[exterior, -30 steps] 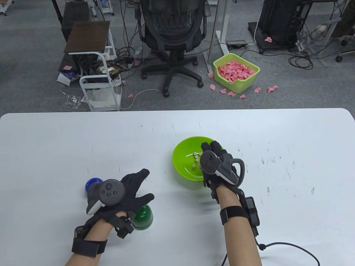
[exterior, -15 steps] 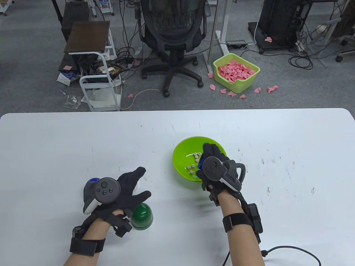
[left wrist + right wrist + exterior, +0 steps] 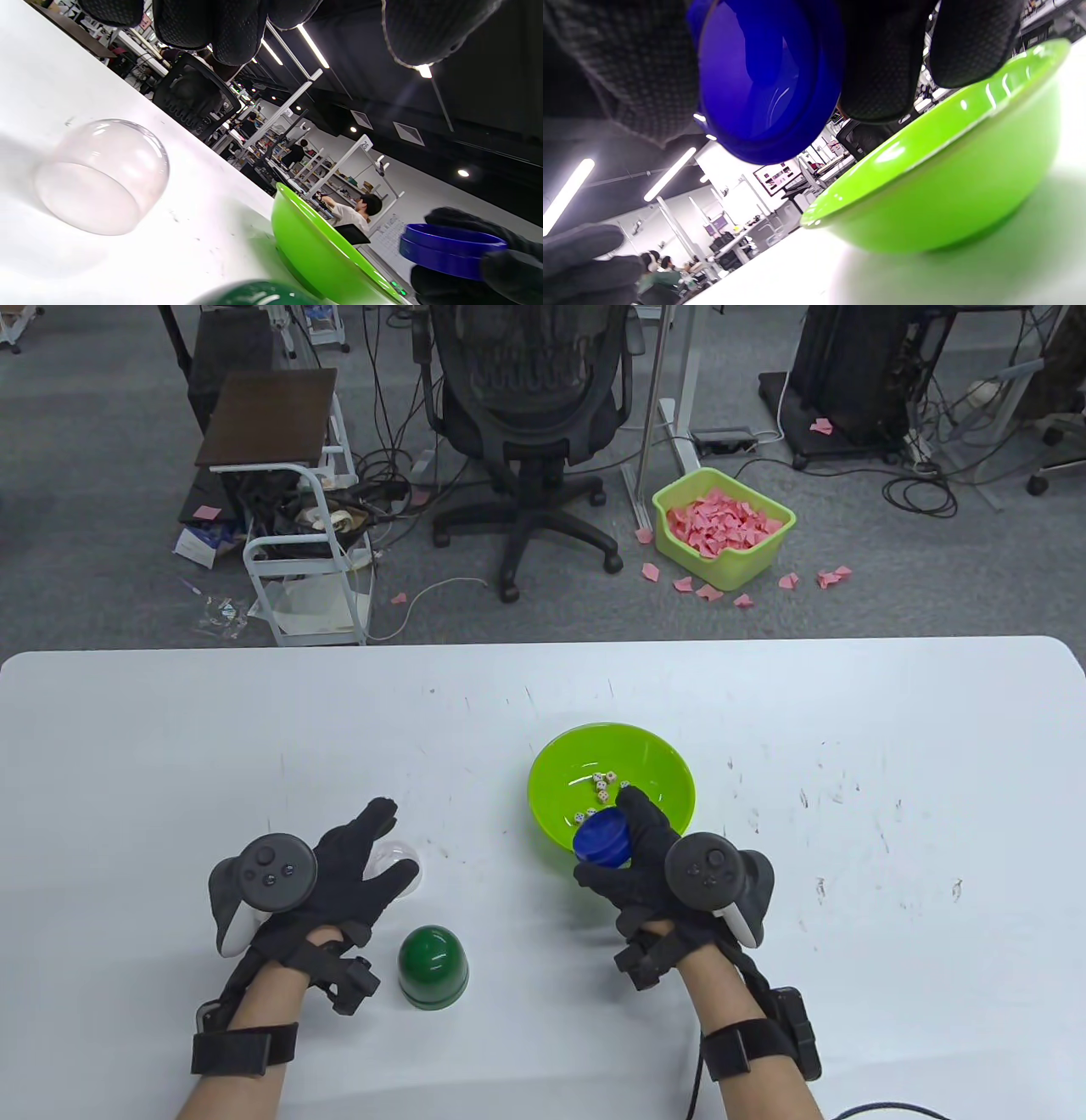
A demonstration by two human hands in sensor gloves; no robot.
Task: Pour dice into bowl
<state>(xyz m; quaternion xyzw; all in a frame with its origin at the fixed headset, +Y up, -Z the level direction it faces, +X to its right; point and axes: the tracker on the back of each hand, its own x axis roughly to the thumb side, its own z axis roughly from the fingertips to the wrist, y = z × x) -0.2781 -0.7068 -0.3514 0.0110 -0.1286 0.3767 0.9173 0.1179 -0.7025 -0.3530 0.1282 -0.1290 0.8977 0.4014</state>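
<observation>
A lime green bowl [image 3: 670,780] stands on the white table and holds several small white dice [image 3: 601,791]. My right hand [image 3: 635,848] grips a small blue cup [image 3: 602,838] at the bowl's near rim, a little above the table. The right wrist view shows the cup's hollow inside [image 3: 768,76] beside the bowl [image 3: 946,169]. My left hand [image 3: 365,857] is open with fingers spread over a clear dome cup [image 3: 399,865]. In the left wrist view the fingers [image 3: 212,25] hang above the dome [image 3: 102,176] without touching it.
A dark green dome cup [image 3: 433,967] stands mouth down between my two wrists, near the front edge. The table's far edge [image 3: 543,640] runs behind the bowl. An office chair [image 3: 526,415] and a bin of pink paper [image 3: 721,526] are on the floor beyond.
My right hand has drawn back from over the bowl toward me, with the blue cup now showing in its fingers. My left hand has shifted left, uncovering the green dome and the clear dome.
</observation>
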